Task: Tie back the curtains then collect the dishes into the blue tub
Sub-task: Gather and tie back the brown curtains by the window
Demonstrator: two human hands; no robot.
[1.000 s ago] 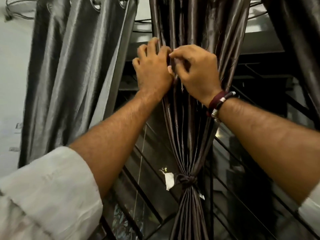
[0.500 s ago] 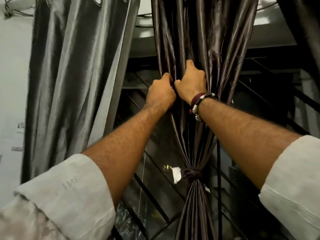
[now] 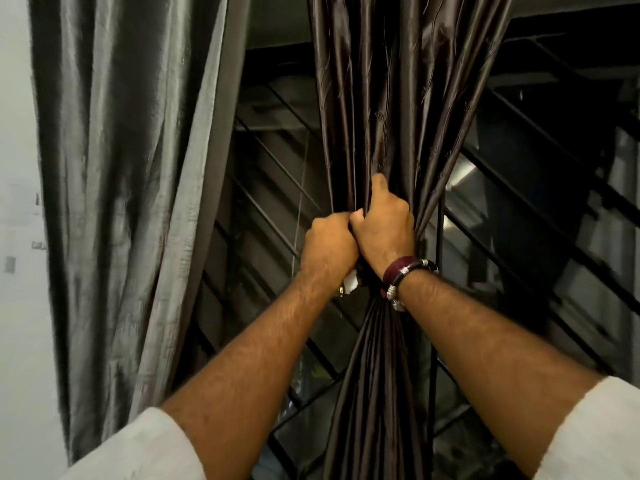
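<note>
Both fists are closed tight around the gathered brown curtain (image 3: 377,109): my left hand (image 3: 329,247) and right hand (image 3: 384,233) touch knuckle to knuckle, fingers curled round the bunched folds, the right thumb pointing up the cloth. From this grip the curtain runs straight up and down, fanning wide above my fists and hanging narrow below them. Its tie seems to sit just under my wrists, beside a white tag (image 3: 350,284), but my hands hide it, so I cannot tell its state. Neither hand is nearer; they share one spot. Left of the grip hangs the grey curtain (image 3: 121,168), well apart, with window bars (image 3: 270,216) between. I see open room toward me. No dishes or tub in view.
</note>
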